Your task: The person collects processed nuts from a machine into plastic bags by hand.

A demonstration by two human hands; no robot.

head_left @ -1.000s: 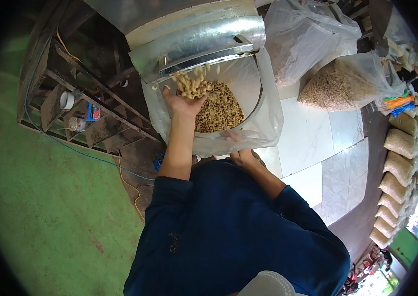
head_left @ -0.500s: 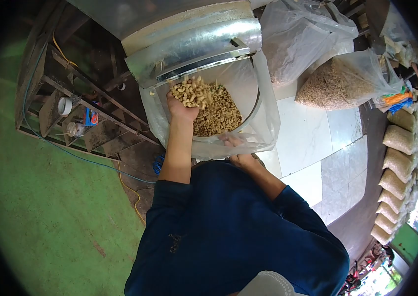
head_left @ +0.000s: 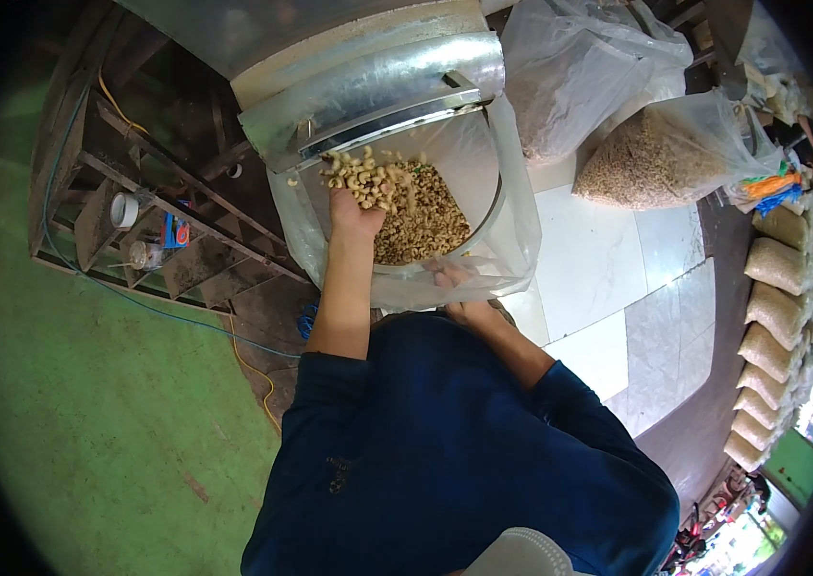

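No writing is legible anywhere. The left hand (head_left: 353,213) is cupped open, palm up, lifting a heap of cashew nuts (head_left: 368,182) under the metal chute (head_left: 368,91), over the one plastic-lined tub (head_left: 488,206) (part full). The right hand (head_left: 454,283) pinches the liner's near edge. Two big clear bags (head_left: 656,158) sit on the tiled floor (head_left: 598,269)

Pale beige cashew kernels (head_left: 368,182) up at twelve o'clock, a darker tan heap (head_left: 425,226) beneath them inside a clear, glossy plastic bag (head_left: 512,230). Shiny silver metal chute (head_left: 368,82) above. Deep navy sleeves (head_left: 464,451) fill six o'clock. Worn green floor (head_left: 109,413) at nine, scuffed brown in spots. White marbled tiles (head_left: 598,278) at three, with tan-filled clear sacks (head_left: 781,317) in a row; a blue cable (head_left: 166,307) crosses the green.
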